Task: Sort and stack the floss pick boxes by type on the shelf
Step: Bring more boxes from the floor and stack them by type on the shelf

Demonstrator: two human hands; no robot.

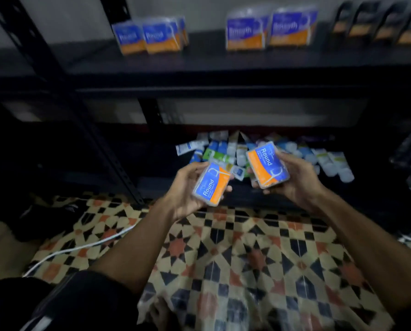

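Indoors, before a dark shelf, a person gripped a "Round" floss pick box in each hand: the left hand curled around the left box, the right hand around the right box, both above a patterned floor. On the shelf stood Round boxes and, well apart, blurred boxes apparently marked "Smooth". Tubes lay heaped on the level below.

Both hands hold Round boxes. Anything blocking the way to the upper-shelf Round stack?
Nothing visible. Left hand and right hand hold the left box and right box below the upper shelf; the board before the Round stack is bare.
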